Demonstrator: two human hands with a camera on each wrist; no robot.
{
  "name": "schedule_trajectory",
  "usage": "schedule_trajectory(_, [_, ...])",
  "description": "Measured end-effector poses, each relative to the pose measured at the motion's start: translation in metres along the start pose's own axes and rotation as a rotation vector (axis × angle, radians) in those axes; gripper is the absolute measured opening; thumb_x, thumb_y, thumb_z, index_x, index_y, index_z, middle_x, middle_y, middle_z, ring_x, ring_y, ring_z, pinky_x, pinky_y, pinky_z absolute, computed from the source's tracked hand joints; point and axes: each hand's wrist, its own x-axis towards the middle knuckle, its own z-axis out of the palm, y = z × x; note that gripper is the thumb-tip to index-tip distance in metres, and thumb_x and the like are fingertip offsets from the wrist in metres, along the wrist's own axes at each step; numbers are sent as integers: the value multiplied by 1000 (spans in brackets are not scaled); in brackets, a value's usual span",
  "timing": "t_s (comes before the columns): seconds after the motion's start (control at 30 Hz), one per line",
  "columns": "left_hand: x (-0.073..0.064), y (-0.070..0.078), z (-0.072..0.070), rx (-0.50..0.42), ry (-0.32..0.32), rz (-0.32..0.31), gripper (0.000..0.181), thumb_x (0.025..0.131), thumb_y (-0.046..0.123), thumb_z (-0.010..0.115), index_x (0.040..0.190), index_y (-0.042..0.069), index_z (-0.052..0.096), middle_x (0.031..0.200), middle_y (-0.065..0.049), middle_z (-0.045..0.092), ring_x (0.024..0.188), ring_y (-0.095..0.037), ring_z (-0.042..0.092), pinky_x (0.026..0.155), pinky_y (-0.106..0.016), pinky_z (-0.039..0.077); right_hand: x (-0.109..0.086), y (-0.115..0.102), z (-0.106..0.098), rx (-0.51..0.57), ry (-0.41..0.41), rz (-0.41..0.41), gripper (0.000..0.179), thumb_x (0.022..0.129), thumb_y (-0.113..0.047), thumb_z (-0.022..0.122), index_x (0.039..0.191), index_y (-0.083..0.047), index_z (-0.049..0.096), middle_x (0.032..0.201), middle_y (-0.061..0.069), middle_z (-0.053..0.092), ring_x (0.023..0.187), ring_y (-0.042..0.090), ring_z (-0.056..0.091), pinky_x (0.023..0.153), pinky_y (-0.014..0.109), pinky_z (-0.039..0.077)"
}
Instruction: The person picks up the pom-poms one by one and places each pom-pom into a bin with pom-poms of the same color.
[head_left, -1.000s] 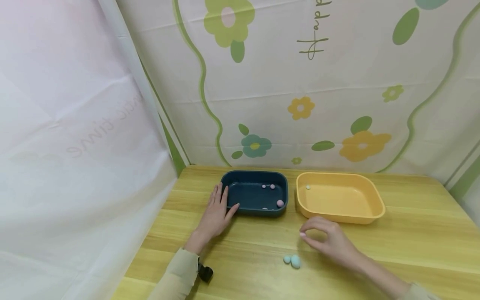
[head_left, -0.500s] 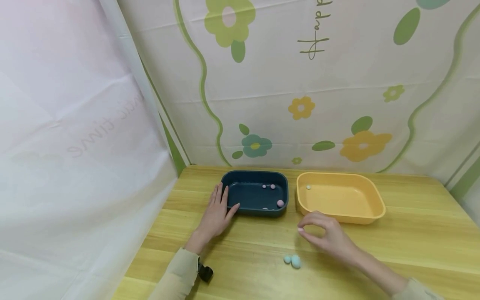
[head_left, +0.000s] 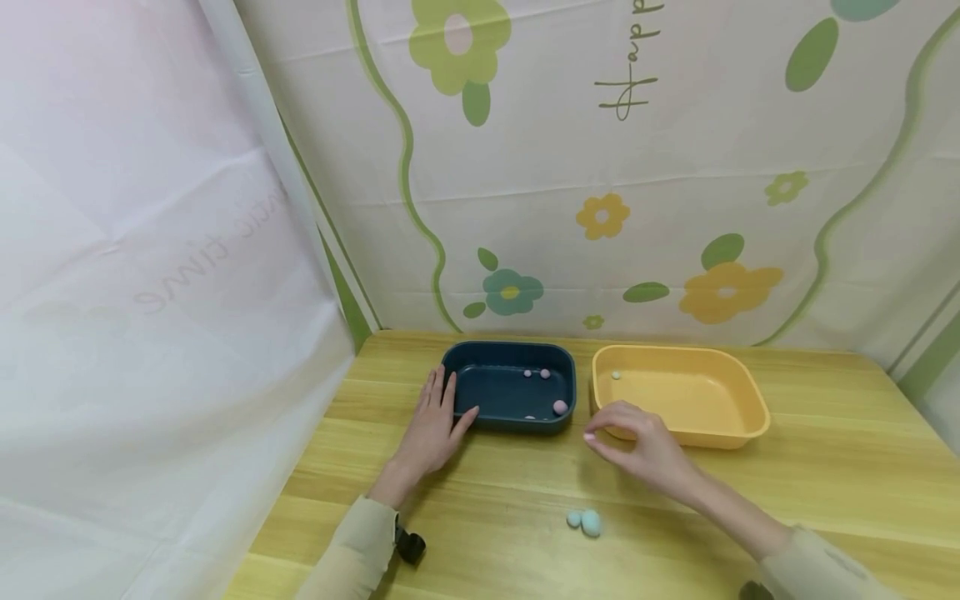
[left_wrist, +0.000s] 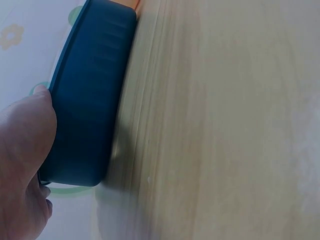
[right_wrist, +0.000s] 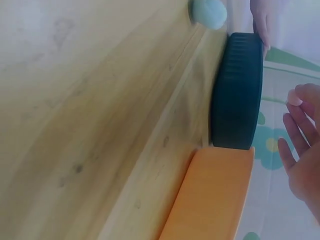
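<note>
My left hand rests at the left end of a dark blue tray, fingers straight along its side and thumb at the front rim. In the left wrist view, the thumb touches the tray's rim. My right hand pinches a small pink ball between thumb and forefinger, in front of the yellow tray. The right wrist view shows this pale pink ball at the fingertips, the other fingers spread. Inside the dark tray lie several pink balls.
A small pale green ball lies in the yellow tray. Pale blue balls, a small one and a larger one, sit together on the wooden table. A flower-printed curtain hangs behind the trays.
My right hand has moved forward and a little left with the pink ball, towards the gap between the trays. The left hand and both trays have stayed put.
</note>
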Motion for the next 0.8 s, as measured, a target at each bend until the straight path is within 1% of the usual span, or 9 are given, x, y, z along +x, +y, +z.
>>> schedule_trajectory(0.33, [0, 0, -2, -16, -14, -7, 85, 116, 53, 47, 175, -2, 17, 185, -26, 4, 174, -44, 6, 141, -60, 18, 12, 1, 5, -5, -31, 49, 33, 85, 7, 89, 102, -20, 82, 99, -6, 81, 94, 10, 73, 97, 7, 52])
schedule_trajectory(0.37, [0, 0, -2, -14, -15, -7, 85, 116, 53, 47, 175, -1, 17, 185, -26, 4, 174, -44, 6, 141, -59, 18, 13, 1, 6, -10, -33, 58, 32, 85, 7, 89, 101, -20, 82, 99, -7, 81, 94, 10, 73, 96, 10, 55])
schedule_trajectory(0.43, [0, 0, -2, -11, -16, -8, 85, 116, 53, 46, 175, -1, 17, 185, -25, 4, 174, -44, 6, 141, -59, 18, 15, 2, 7, -12, -35, 67, 32, 85, 7, 89, 101, -21, 82, 98, -8, 80, 93, 12, 73, 94, 11, 56])
schedule_trajectory(0.57, [0, 0, -2, -14, -15, -6, 86, 116, 53, 47, 175, -1, 17, 185, -26, 5, 174, -44, 6, 140, -60, 19, 18, 3, 9, -26, -34, 60, 29, 86, 6, 89, 100, -19, 82, 97, -7, 80, 91, 15, 74, 90, 17, 60])
schedule_trajectory(0.6, [0, 0, -2, -16, -16, -6, 86, 116, 53, 47, 175, -1, 17, 185, -26, 5, 174, -44, 6, 140, -60, 19, 20, 4, 10, -29, -33, 58, 29, 86, 6, 89, 100, -19, 82, 97, -7, 80, 91, 15, 74, 90, 16, 59])
schedule_trajectory(0.73, [1, -1, -2, -17, -16, -6, 86, 116, 54, 47, 175, -1, 17, 185, -26, 5, 174, -44, 6, 141, -59, 18, 24, 5, 11, -47, -30, 58, 26, 86, 4, 89, 100, -17, 83, 97, -6, 81, 92, 13, 73, 87, 29, 65])
schedule_trajectory(0.8, [1, -1, -1, -15, -13, -4, 86, 116, 54, 47, 175, -1, 17, 185, -26, 5, 173, -44, 7, 141, -59, 19, 26, 5, 12, -48, -32, 68, 26, 87, 3, 89, 101, -18, 83, 99, -6, 81, 93, 12, 73, 87, 32, 65])
